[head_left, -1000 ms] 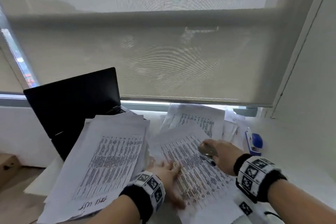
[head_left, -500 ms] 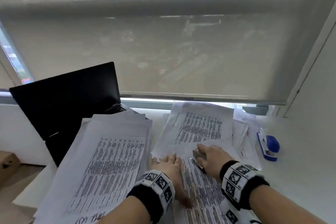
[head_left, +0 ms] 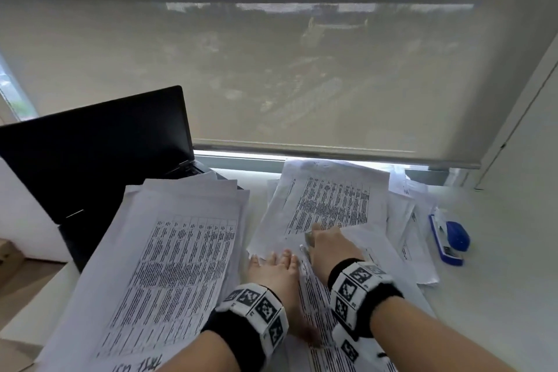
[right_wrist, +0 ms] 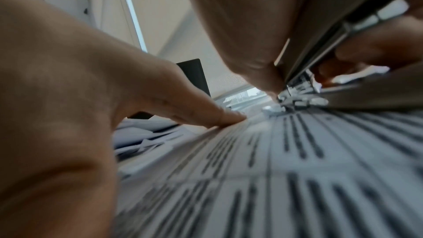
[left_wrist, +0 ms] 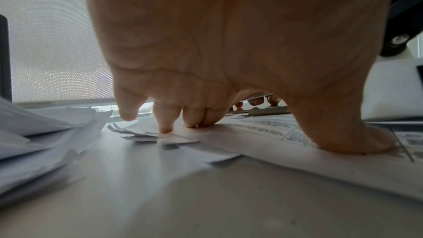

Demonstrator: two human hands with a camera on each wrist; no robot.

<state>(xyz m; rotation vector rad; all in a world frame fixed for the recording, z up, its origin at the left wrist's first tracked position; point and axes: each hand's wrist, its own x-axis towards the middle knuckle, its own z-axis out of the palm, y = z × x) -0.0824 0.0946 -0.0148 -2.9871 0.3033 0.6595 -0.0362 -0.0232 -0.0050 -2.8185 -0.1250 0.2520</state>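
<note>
On the head view I see a smooth white desk (head_left: 498, 251) under a woven roller blind (head_left: 271, 84). Right of the laptop (head_left: 90, 154), the left hand (head_left: 277, 272) and right hand (head_left: 330, 248) meet on a printed sheet (head_left: 314, 311). Left wrist: flat fingers (left_wrist: 165, 115) press the thin paper. Right wrist: the right hand clasps a silver metal stapler (right_wrist: 325, 42) on it.

Left side obstructed: a thick, loose paper stack (head_left: 169, 266) overlaps the open laptop (head_left: 96, 154) behind it. A narrow strip of bare desk (head_left: 258, 199) runs between that stack and the spread printed sheets (head_left: 332, 205), so passage there is tight. The centre is occupied: the left hand (head_left: 276, 273) presses flat on the sheets, just beside the right hand (head_left: 327, 248), which grips a metal stapler (head_left: 308, 240). A blue stapler (head_left: 451, 238) lies near the sheets' right edge. Beyond it, open desk surface reaches the wall (head_left: 531, 160). The lowered blind (head_left: 302, 84) closes the far side.
</note>
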